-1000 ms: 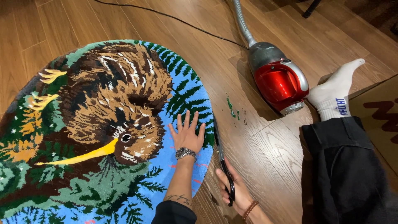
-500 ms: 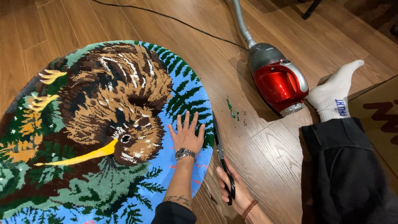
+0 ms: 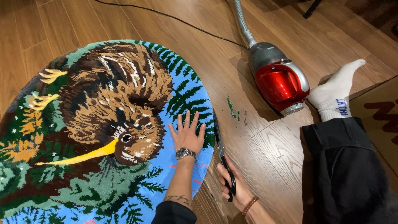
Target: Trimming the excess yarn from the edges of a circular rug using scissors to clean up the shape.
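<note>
My left hand (image 3: 187,135) lies flat, fingers spread, on the tufted rug (image 3: 99,124). My right hand (image 3: 233,186) grips the scissors (image 3: 222,155), blades along the rug's edge just beside my left. Green clippings (image 3: 232,108) beyond suggest trimming is underway; the near edge looks undone.

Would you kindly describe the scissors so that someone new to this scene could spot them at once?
Start from the big round tufted rug with the brown long-beaked bird on the wooden floor. Follow its right edge to where the left hand lies flat. Just outside that edge, the right hand holds black scissors: the only long, dark blades here, lying along the rug's rim.
</note>
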